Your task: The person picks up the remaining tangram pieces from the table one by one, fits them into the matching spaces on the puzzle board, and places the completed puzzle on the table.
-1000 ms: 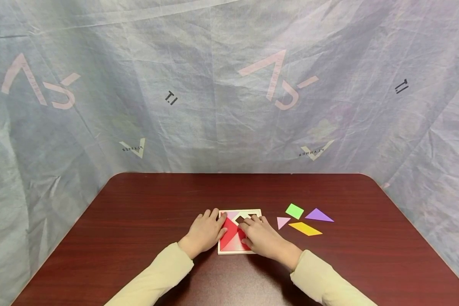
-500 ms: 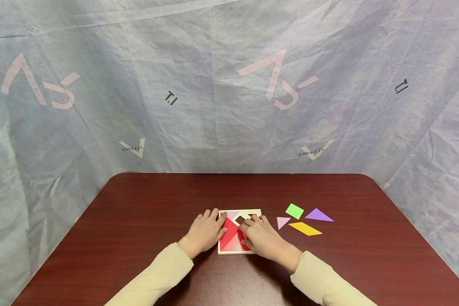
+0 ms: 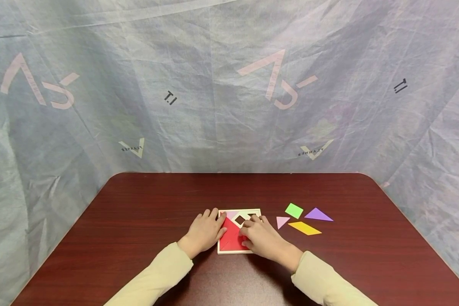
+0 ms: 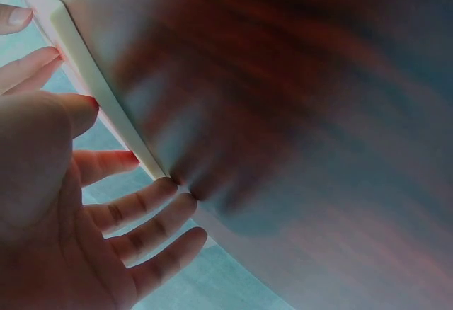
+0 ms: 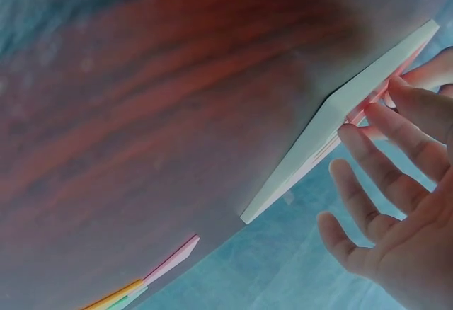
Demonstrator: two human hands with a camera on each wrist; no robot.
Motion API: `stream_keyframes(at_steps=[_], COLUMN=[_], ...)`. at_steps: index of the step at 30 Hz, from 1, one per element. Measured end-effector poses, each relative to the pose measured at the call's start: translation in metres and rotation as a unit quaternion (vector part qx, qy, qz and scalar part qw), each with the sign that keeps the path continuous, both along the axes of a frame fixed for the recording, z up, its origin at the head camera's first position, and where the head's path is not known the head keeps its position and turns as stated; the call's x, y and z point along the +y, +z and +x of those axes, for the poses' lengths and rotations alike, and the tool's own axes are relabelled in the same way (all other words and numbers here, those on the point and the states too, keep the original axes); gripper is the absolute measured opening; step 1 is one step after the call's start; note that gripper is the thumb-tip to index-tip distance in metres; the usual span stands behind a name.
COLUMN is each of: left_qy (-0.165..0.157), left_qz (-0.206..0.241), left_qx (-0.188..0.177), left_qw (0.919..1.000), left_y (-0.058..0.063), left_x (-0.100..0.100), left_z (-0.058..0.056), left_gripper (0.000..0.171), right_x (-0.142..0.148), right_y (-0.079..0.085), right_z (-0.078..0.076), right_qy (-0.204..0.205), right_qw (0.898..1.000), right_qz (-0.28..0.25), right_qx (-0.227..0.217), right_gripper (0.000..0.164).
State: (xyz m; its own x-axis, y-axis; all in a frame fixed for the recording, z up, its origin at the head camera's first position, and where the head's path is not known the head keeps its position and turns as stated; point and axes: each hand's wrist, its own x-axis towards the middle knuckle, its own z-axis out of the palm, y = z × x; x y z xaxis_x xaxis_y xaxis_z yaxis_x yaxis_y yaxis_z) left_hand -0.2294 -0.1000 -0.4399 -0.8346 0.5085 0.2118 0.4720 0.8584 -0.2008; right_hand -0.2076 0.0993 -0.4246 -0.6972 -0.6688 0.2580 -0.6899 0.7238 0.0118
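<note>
A square tangram tray (image 3: pixel 231 253) with a pale rim lies on the table. Two large red triangles, a left one (image 3: pixel 226 231) and a lower one (image 3: pixel 235 244), lie flat in it. A strip of lilac (image 3: pixel 231 213) shows at its top left, beside white and dark shapes. My left hand (image 3: pixel 202 233) rests along the tray's left edge, fingers extended and thumb over the rim. My right hand (image 3: pixel 265 238) reaches over the right side, thumb and fingertips touching the lower red triangle with the fingers lightly bent. It hides the tray's right part.
To the right lie a green square (image 3: pixel 294 211), a pink triangle (image 3: pixel 282 222), a purple triangle (image 3: pixel 318 214) and a yellow parallelogram (image 3: pixel 305 228). The dark red wooden table (image 3: pixel 157 204) ends at a grey fabric backdrop (image 3: pixel 199 127).
The lower red triangle has lost its pale glare and now lies flat, level with the other. Both hands have stayed nearly in place.
</note>
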Motion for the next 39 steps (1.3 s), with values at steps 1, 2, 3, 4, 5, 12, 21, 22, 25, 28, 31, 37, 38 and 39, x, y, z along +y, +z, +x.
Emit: stream_keyframes(at_steps=[1, 2, 3, 4, 5, 12, 21, 22, 25, 28, 31, 37, 38, 39], left_qy=[0.0, 0.0, 0.0, 0.0, 0.0, -0.002, -0.006, -0.006, -0.005, -0.005, -0.005, -0.004, -0.004, -0.003], left_qz=[-0.001, -0.002, -0.002, -0.003, -0.004, -0.005, 0.002, 0.001, 0.001, 0.002, 0.003, -0.004, -0.005, -0.005], left_qx=[0.001, 0.001, 0.002, 0.002, 0.002, 0.006, 0.007, 0.006, 0.004, 0.002, 0.003, 0.007, 0.007, 0.006], left_qw=[1.0, 1.0, 1.0, 1.0, 1.0, 1.0, 1.0, 1.0, 1.0, 1.0, 1.0, 1.0, 1.0, 1.0], left_y=[0.0, 0.0, 0.0, 0.0, 0.0, 0.001, 0.001, 0.001, 0.001, 0.002, 0.002, 0.001, 0.0, 0.0], left_x=[0.0, 0.0, 0.0, 0.0, 0.0, 0.0, 0.0, 0.0, 0.0, 0.0, 0.0, 0.0, 0.0, 0.0], left_z=[0.0, 0.0, 0.0, 0.0, 0.0, 0.001, 0.002, 0.002, 0.002, 0.002, 0.002, 0.001, 0.001, 0.001], left_gripper=[0.045, 0.045, 0.045, 0.045, 0.045, 0.045, 0.044, 0.044, 0.044, 0.044, 0.044, 0.044, 0.044, 0.044], right_x=[0.0, 0.0, 0.001, 0.001, 0.001, 0.004, 0.015, 0.016, 0.021, 0.026, 0.032, 0.043, 0.045, 0.048], right_y=[0.0, 0.0, 0.0, 0.0, 0.0, 0.001, 0.004, 0.004, 0.005, 0.005, 0.006, 0.01, 0.011, 0.011], right_z=[0.0, 0.0, 0.0, -0.001, -0.001, -0.001, -0.003, -0.004, -0.004, -0.005, -0.006, -0.007, -0.007, -0.007], right_qy=[0.002, 0.003, 0.004, 0.004, 0.004, -0.002, -0.016, -0.018, -0.022, -0.027, -0.034, -0.047, -0.047, -0.048], right_qw=[1.0, 1.0, 1.0, 1.0, 1.0, 1.0, 1.0, 1.0, 0.999, 0.999, 0.999, 0.997, 0.997, 0.997], right_qz=[-0.001, -0.001, -0.001, -0.001, -0.001, -0.004, -0.017, -0.02, -0.03, -0.038, -0.04, -0.055, -0.058, -0.06], right_qx=[-0.001, -0.002, -0.002, -0.002, -0.003, -0.001, 0.0, 0.001, 0.005, 0.007, 0.008, 0.009, 0.011, 0.013], right_gripper=[0.009, 0.009, 0.009, 0.009, 0.009, 0.015, 0.02, 0.02, 0.02, 0.02, 0.02, 0.021, 0.021, 0.021])
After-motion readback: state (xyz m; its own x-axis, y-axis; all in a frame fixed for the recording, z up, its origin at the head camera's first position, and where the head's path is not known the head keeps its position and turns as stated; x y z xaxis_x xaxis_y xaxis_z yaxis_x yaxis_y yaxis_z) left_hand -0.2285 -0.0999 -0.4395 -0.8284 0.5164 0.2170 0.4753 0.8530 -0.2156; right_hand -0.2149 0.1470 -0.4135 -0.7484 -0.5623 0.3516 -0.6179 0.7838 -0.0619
